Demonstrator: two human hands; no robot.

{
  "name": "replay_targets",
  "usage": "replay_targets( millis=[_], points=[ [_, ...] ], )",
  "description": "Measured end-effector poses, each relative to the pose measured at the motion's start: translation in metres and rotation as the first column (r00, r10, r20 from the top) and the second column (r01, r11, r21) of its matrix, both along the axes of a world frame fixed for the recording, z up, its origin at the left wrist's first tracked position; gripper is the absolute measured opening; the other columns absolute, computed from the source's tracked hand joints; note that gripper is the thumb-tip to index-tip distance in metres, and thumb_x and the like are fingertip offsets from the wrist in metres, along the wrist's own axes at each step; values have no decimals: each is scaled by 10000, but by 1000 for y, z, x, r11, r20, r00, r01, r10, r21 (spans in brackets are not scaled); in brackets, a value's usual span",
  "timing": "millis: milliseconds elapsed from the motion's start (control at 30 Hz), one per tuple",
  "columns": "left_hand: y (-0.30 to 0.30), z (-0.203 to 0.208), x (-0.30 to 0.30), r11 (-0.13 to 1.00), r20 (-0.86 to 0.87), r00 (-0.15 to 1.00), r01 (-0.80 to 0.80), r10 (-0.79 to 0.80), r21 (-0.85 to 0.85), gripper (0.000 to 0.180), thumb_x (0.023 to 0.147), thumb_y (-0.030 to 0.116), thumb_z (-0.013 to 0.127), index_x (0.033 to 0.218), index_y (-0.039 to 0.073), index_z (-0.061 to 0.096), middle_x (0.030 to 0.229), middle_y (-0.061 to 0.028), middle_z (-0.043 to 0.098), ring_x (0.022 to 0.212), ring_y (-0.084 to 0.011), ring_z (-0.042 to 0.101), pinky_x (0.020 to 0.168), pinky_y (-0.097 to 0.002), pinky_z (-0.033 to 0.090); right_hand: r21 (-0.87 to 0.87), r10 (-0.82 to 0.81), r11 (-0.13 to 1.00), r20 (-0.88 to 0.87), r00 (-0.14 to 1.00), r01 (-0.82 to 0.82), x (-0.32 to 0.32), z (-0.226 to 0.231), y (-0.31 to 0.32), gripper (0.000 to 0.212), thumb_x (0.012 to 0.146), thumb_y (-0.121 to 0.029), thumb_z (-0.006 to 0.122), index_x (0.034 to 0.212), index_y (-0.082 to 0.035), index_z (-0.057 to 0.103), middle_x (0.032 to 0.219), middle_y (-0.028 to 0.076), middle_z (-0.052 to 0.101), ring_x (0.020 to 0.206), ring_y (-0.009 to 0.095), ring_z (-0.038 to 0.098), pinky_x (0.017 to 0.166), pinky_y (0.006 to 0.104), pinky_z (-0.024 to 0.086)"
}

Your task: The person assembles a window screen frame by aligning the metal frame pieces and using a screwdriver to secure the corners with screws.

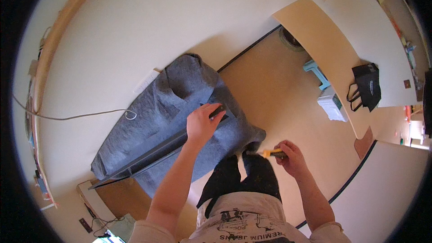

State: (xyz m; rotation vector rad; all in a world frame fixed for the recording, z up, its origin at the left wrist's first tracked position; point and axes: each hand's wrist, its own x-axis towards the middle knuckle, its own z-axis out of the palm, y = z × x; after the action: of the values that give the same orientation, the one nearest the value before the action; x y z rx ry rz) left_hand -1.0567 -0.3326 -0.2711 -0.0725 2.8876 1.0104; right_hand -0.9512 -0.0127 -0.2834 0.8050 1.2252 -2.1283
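Observation:
My right hand [291, 158] is closed around the yellow-and-black handle of a screwdriver [272, 153], held over the floor beside my legs; its thin shaft points left. My left hand [203, 125] is closed on a small black piece [217, 111], gripped between thumb and fingers. Beneath that hand, a long, dark, narrow panel [148, 158] stretches toward the lower left across a surface draped in blue-grey cloth [166, 94]. Whether the black piece joins the panel, I cannot tell.
A pale cable [81, 117] hangs along the wall at left. To the right, a wooden tabletop [326, 31] carries a black bag [368, 85]. A light-blue stool [317, 74] and a white box [332, 104] stand by its edge. A lit screen [108, 237] shows at lower left.

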Motion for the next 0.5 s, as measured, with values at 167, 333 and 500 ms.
replay_targets(
  millis=[167, 333, 500],
  points=[
    [14, 3, 5, 999, -77, 997, -9, 11, 37, 222, 807, 157, 761, 1015, 98, 716, 895, -85, 692, 756, -283, 683, 664, -351, 545, -61, 58, 995, -224, 973, -73, -82, 3, -9, 184, 932, -115, 621, 1065, 3, 573, 938, 108, 631, 702, 166, 598, 648, 299, 506],
    [29, 4, 0, 993, -66, 993, -101, 97, -61, 220, 721, 32, 800, 900, 40, 672, 849, -96, 669, 746, -274, 686, 663, -328, 551, -73, 266, 954, -238, 934, -290, -144, -39, -13, 207, 906, -43, 609, 1102, 23, 611, 987, 94, 625, 760, 139, 621, 687, 283, 521],
    [38, -5, -3, 977, -31, 985, -170, 168, -125, 264, 653, 1, 837, 861, 32, 678, 834, -96, 680, 727, -230, 694, 636, -298, 555, -23, 423, 884, -387, 819, -467, -174, -92, -15, 141, 868, -24, 634, 1001, 19, 657, 1009, 84, 602, 748, 112, 603, 659, 241, 501]
  ],
)
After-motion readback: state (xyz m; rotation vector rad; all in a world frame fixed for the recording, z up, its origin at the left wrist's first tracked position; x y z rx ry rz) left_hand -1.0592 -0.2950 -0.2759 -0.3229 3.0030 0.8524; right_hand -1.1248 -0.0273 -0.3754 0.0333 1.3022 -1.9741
